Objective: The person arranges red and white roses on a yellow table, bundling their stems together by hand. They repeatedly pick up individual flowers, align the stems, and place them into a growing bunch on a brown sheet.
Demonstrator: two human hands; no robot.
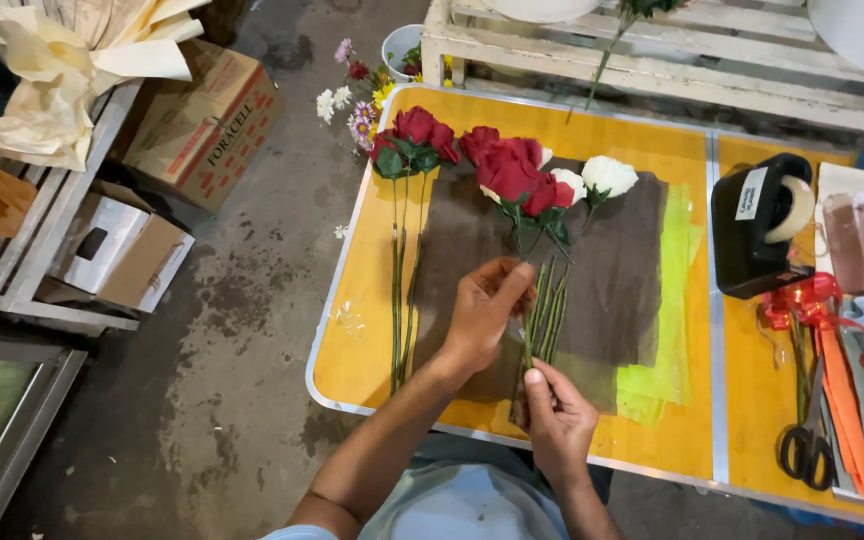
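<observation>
Gathering green stems, the left hand (484,312) pinches the rose bunch (532,185) midway and the right hand (557,420) clamps its cut ends. Red and white blooms (leafy beneath) lie beyond both hands on brown paper (617,290) on the desk (352,350).

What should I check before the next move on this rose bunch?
1. Left hand on the stems above the middle: ok.
2. Right hand pinching the stem ends: ok.
3. Bunched roses lying on the dark wrapping sheet: ok.
4. Spare red roses apart, on the left of the yellow table: ok.
5. Scissors and tape dispenser on the right: ok.
6. Stems tied: cannot tell.
</observation>
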